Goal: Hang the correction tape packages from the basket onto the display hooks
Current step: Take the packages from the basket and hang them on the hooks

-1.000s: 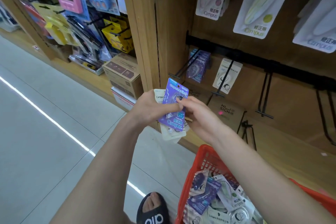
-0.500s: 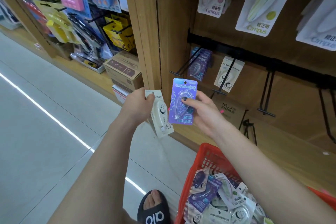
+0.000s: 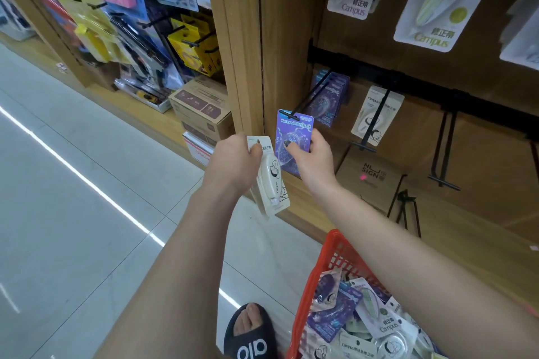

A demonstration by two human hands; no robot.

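Holding a purple correction tape package point(image 3: 294, 137) up at the tip of a black display hook point(image 3: 313, 96), the right hand point(image 3: 312, 159) is pinching the card with its thumb on the front and its fingers behind. The top of the purple card is touching the end of the hook, and I cannot tell if the hook is going through the hole. More purple packages point(image 3: 331, 102) are hanging farther back on the same hook, close to the wooden back wall. The left hand point(image 3: 236, 163) is gripping a white correction tape package point(image 3: 272, 181), with its thumb pressing on the top of the card, and the card is hanging down and leaning a little. The white card is sitting just beside the purple one. Another white package point(image 3: 376, 114) is hanging on the next hook point(image 3: 374, 122) to the right. Down low on the right, a red basket point(image 3: 326, 259) is holding a pile of purple, white and green tape packages point(image 3: 364, 320). A foot in a black slipper point(image 3: 250, 335) is standing on the pale tile floor point(image 3: 73, 227) next to the basket. Big Campus packages point(image 3: 437, 0) are hanging on the row above.
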